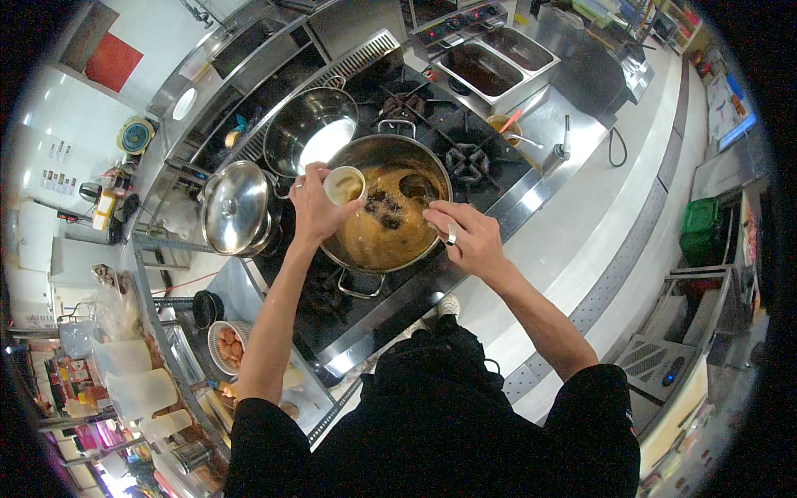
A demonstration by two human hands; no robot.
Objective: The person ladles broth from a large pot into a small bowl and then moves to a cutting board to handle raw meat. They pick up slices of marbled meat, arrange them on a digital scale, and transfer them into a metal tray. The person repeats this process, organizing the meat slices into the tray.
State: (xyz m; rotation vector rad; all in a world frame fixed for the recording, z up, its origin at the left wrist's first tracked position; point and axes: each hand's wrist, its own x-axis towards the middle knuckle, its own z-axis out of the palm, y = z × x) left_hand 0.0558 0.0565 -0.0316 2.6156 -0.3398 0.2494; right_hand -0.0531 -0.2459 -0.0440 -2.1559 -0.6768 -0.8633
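Observation:
My left hand [316, 208] grips a small pale cup [344, 186], tilted over a large steel pot [443, 163]. A little yellowish residue shows inside the cup. Brown liquid [380, 246] fills the lower part of the pot, with dark clumps [387, 208] in the middle of its surface. My right hand [466, 235] is at the pot's right rim, its fingers pinched around the handle of a ladle [416, 185]. The ladle's bowl rests in the liquid near the right wall; most of its handle is hidden by my fingers.
The pot stands on a black gas range [467, 155]. An open steel pot [311, 131] and a lidded pot [233, 208] are to the left. Two steel food pans [482, 71] sit behind. A white basket [215, 348] of brown eggs is at lower left, and a bowl [501, 127] at right.

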